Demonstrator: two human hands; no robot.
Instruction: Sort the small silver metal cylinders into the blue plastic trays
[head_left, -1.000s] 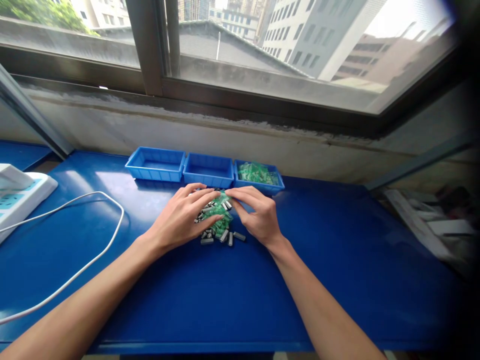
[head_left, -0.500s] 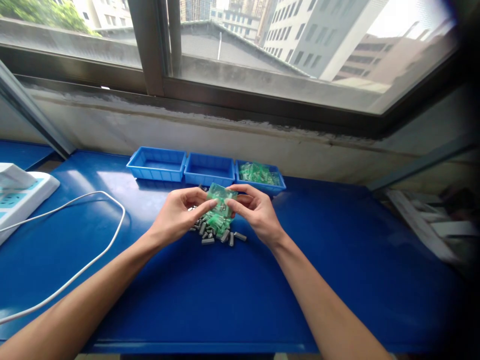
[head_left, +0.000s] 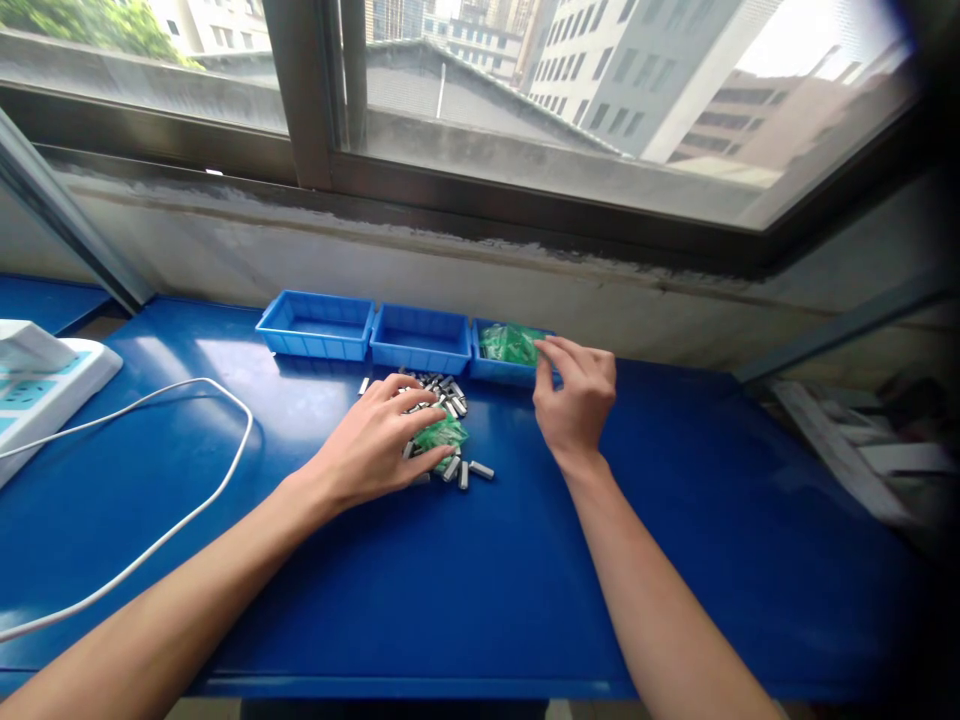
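My right hand (head_left: 577, 395) is at the right-hand blue bin (head_left: 504, 374), thumb and finger pinched on the edge of a green plastic bag (head_left: 521, 345) that lies over the bin's contents. My left hand (head_left: 382, 435) is open, its fingers spread over another crumpled green bag (head_left: 444, 432) on the table. Small grey metal pieces (head_left: 451, 468) lie loose around that bag, with more of them behind my left fingers. Whether those fingers touch the bag, I cannot tell.
Two more blue bins, the left one (head_left: 319, 352) and the middle one (head_left: 420, 360), stand in the row below the window. A white cable (head_left: 244, 440) curves across the left of the blue table (head_left: 465, 590), near a white power strip (head_left: 97, 368).
My right hand has moved right and away from me to the right-hand bin with a green bag. My left hand has let go of that bag and opened over the pile.
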